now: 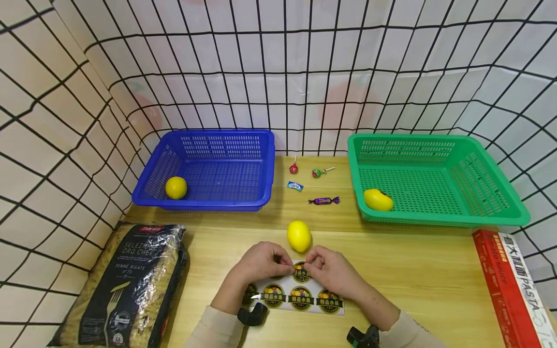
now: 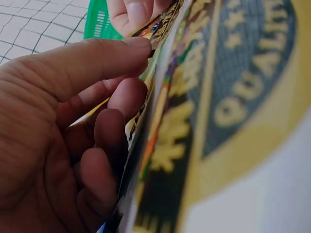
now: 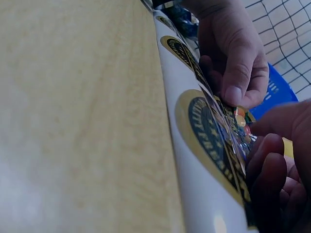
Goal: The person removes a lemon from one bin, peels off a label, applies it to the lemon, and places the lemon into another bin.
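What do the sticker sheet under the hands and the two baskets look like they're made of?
The sticker sheet looks like glossy white backing paper with printed round labels, probably film-coated: it shines and bends in the right wrist view. The blue basket and green basket look like moulded plastic, smooth and slightly shiny, with slotted walls.

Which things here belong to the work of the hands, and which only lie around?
In use: sticker sheet, pinched by left hand and right hand; lemon just beyond them.

Lying about: blue basket, green basket, pasta bag, red pasta box, candies, lollipops.
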`<action>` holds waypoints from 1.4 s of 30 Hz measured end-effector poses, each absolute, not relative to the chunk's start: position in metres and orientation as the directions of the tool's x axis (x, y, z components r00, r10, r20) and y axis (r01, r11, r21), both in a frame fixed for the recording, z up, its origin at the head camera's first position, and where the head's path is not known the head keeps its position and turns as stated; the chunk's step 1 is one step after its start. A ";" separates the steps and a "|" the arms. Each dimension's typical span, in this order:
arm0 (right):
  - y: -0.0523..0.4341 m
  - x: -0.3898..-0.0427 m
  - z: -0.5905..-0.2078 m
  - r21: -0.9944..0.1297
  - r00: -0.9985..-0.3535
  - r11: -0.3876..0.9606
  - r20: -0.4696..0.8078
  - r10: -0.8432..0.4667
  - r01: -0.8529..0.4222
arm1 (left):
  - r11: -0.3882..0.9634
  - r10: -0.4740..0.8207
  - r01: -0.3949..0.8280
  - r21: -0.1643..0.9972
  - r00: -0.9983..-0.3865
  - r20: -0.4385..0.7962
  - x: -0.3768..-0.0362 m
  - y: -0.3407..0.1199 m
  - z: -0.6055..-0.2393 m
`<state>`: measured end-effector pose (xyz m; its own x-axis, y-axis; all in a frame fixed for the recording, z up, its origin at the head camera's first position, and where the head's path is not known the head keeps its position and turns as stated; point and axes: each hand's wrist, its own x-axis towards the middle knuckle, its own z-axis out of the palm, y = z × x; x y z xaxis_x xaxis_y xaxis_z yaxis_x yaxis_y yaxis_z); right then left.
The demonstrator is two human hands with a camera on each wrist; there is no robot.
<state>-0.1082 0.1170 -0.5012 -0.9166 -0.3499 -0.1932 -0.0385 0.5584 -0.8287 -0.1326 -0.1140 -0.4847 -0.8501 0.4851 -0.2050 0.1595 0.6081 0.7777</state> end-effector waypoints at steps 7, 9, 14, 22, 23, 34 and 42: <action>0.120 -0.109 -0.501 -0.843 -0.904 0.536 -0.187 -0.385 -0.054 | 0.442 0.518 0.051 0.895 -0.830 -0.209 -0.135 -0.121 -0.489; 0.121 -0.110 -0.502 -0.847 -0.897 0.528 -0.186 -0.400 -0.060 | 0.389 0.522 0.010 0.921 -0.826 -0.212 -0.136 -0.123 -0.490; 0.123 -0.111 -0.501 -0.866 -0.882 0.497 -0.190 -0.432 -0.057 | 0.353 0.529 -0.019 0.935 -0.820 -0.217 -0.137 -0.126 -0.491; 0.125 -0.109 -0.491 -0.923 -0.842 0.382 -0.234 -0.486 0.036 | 0.333 0.529 -0.024 0.943 -0.823 -0.208 -0.137 -0.130 -0.487; 0.125 -0.109 -0.490 -0.927 -0.841 0.373 -0.234 -0.488 0.042 | 0.332 0.529 -0.022 0.943 -0.823 -0.205 -0.137 -0.130 -0.486; 0.122 -0.120 -0.468 -0.911 -0.932 0.413 -0.141 -0.334 -0.010 | 0.273 0.374 -0.047 0.961 -0.915 -0.150 -0.142 -0.118 -0.472; 0.118 -0.144 -0.448 -0.919 -0.965 0.389 -0.161 -0.209 0.069 | 0.236 0.300 -0.006 0.972 -0.951 -0.078 -0.155 -0.109 -0.461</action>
